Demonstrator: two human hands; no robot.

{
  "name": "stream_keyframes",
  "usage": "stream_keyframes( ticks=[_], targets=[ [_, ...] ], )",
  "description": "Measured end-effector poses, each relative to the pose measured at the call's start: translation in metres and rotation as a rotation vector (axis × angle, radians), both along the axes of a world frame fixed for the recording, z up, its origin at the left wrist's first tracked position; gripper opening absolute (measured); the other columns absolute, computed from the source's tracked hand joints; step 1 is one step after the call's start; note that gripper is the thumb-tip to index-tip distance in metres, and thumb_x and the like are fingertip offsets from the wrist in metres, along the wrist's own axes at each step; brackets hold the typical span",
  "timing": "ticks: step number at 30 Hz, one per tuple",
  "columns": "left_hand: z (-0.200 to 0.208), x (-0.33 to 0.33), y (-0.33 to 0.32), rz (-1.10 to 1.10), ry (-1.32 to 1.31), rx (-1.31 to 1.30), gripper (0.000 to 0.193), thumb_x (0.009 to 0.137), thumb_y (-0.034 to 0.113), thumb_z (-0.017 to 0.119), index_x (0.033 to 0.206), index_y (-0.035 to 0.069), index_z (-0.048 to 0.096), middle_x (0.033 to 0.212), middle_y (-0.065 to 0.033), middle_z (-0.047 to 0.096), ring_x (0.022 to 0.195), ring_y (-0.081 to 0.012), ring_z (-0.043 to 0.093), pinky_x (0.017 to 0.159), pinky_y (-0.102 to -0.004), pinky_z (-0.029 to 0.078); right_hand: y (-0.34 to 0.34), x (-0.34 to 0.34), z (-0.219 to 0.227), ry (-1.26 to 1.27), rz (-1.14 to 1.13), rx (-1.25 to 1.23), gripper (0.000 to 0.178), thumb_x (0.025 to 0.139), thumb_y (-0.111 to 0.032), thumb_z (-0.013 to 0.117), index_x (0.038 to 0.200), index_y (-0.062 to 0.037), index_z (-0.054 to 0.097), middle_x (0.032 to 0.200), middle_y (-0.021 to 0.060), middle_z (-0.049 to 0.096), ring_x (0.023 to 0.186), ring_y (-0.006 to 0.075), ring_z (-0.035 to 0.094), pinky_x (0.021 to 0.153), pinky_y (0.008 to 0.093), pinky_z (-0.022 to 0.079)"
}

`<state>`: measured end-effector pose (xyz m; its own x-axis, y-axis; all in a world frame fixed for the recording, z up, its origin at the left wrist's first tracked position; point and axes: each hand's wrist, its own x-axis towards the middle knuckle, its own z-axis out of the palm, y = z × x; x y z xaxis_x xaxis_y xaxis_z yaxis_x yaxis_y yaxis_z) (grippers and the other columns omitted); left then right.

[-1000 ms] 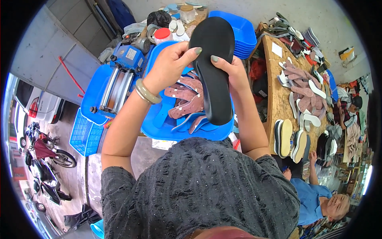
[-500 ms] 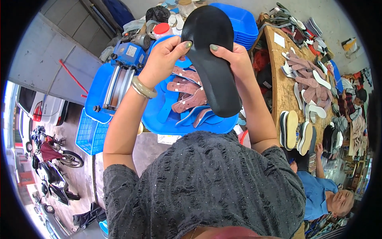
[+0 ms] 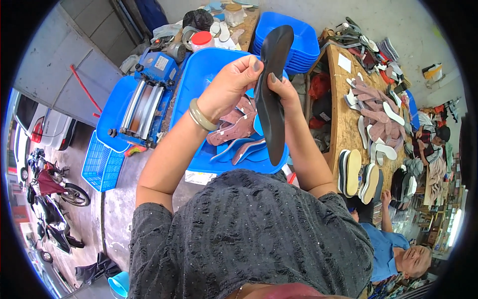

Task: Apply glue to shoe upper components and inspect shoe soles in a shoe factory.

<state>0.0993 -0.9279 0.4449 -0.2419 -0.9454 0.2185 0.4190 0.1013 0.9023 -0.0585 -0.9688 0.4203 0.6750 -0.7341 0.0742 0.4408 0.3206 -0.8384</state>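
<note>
Between my two hands a black insole (image 3: 272,114) is held up, seen nearly edge-on. My left hand (image 3: 234,82) pinches its left edge with thumb and fingers; a pale bangle (image 3: 201,115) circles that wrist. On the other edge my right hand (image 3: 286,94) grips it, thumb pressed on the surface and fingers partly hidden behind. Below them lies a blue tub (image 3: 199,67) with brownish-pink insole pieces (image 3: 234,130) and blue ones (image 3: 231,148) in it. The insole hides part of the tub's contents.
A blue roller machine (image 3: 144,107) stands left, above a blue basket (image 3: 102,162). Stacked blue tubs (image 3: 294,55) are behind. At right, a wooden table (image 3: 338,119) bears more insoles (image 3: 381,109), and a person in a blue shirt (image 3: 386,244) is beside it. Motorbikes (image 3: 55,214) stand far left.
The insole has turned from showing its broad face to nearly edge-on, and has come down a little. My left hand has moved right and lower, closer to my right hand.
</note>
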Motion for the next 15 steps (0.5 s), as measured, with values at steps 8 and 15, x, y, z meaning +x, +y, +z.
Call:
stream_keyframes(
  ticks=[8, 15],
  targets=[
    [0.007, -0.02, -0.003, 0.224, -0.148, -0.015, 0.038, 0.083, 0.043, 0.067, 0.079, 0.012, 0.045, 0.071, 0.002, 0.053, 0.062, -0.0055, 0.05, 0.056, -0.0202, 0.043, -0.015, 0.017, -0.026, -0.325, 0.201, 0.041, 0.033, 0.084, -0.04, 0.066, 0.082, -0.0083, 0.058, 0.061, -0.001, 0.054, 0.05, 0.0086, 0.049, 0.047, 0.0244, 0.039],
    [0.015, -0.03, 0.004, 0.395, -0.062, -0.017, 0.041, 0.079, 0.026, 0.075, 0.078, 0.009, 0.038, 0.062, -0.0056, 0.056, 0.043, -0.0127, 0.056, 0.038, -0.0241, 0.046, -0.029, 0.05, -0.068, -0.756, 0.472, 0.311, 0.032, 0.09, -0.039, 0.057, 0.077, -0.0101, 0.054, 0.039, -0.0015, 0.039, 0.032, 0.0071, 0.038, 0.034, 0.0221, 0.031]
  ],
)
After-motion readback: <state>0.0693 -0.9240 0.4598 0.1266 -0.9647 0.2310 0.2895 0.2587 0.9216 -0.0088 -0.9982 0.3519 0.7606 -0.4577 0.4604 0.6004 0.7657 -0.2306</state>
